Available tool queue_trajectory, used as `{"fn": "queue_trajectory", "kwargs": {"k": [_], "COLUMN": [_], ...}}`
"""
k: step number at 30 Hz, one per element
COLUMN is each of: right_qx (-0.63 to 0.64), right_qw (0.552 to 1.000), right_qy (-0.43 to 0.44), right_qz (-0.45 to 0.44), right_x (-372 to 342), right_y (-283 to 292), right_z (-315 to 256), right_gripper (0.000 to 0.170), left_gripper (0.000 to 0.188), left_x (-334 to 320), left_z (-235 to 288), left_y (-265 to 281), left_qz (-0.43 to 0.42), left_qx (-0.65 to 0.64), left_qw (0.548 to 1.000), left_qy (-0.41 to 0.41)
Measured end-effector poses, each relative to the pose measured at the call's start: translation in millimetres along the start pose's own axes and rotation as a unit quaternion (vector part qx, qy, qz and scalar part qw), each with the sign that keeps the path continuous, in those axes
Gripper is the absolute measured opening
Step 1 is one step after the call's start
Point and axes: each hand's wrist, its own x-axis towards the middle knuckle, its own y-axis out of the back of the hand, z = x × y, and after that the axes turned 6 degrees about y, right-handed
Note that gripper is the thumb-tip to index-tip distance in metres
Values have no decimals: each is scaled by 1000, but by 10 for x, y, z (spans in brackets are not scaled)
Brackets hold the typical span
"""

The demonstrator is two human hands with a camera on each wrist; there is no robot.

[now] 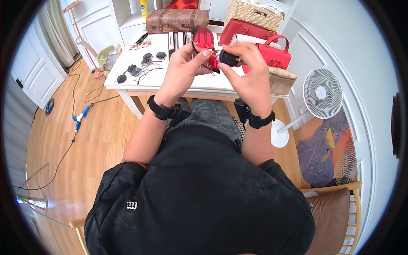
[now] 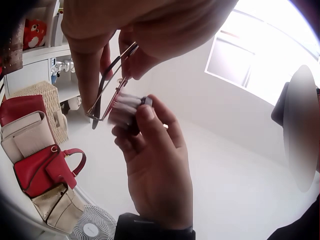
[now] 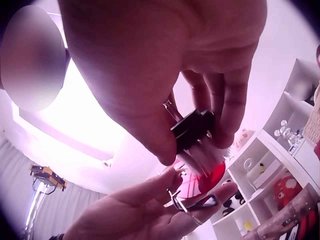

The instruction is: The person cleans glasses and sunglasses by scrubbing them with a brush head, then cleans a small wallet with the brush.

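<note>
Glasses with red lenses are held by the left hand above the white table; its thumb and fingers pinch the thin metal frame. Close on the right, the right hand grips a small black brush between thumb and fingers. Its pale bristles point at the glasses, and in the left wrist view they overlap the frame's edge; whether they touch it I cannot tell. In the right wrist view a red lens shows behind the bristles, above the left hand.
Several sunglasses and clear glasses lie on the table's left part. A brown patterned case stands at the back. Red handbags, a beige bag and a woven basket are at the right, near a white fan.
</note>
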Motion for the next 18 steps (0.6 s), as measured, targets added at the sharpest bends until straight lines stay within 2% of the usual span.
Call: {"fn": "queue_trajectory", "kwargs": {"k": [3, 5, 7, 10, 14, 16, 17, 18], "right_qx": [46, 89, 77, 3, 57, 124, 124, 73], "right_qw": [998, 989, 990, 1000, 997, 985, 985, 992], "right_qy": [35, 1, -12, 4, 33, 5, 4, -11], "right_qz": [-28, -117, -119, 9, -31, -122, -123, -99], "right_x": [-12, -13, -13, 9, 2, -25, -16, 0], "right_y": [-5, 90, 125, 53, 100, 217, 241, 270], "right_z": [-73, -80, -52, -7, -66, -27, -34, -46], "right_gripper": [37, 37, 36, 34, 34, 35, 35, 37], "left_gripper": [29, 30, 30, 28, 30, 30, 30, 30], "left_x": [-18, -23, -21, -23, -42, -66, -77, -85], "left_z": [-9, 8, 12, 11, 65, 109, 124, 120], "left_y": [-21, -18, -12, -2, -23, -34, -54, -75], "left_qz": [2, 6, 10, -5, -5, 6, -2, -10], "left_qx": [-7, 2, 11, -4, -8, 3, -5, -14], "left_qw": [1000, 1000, 1000, 1000, 1000, 1000, 1000, 1000], "left_qy": [-11, -10, -10, 0, -8, -5, -2, 1]}}
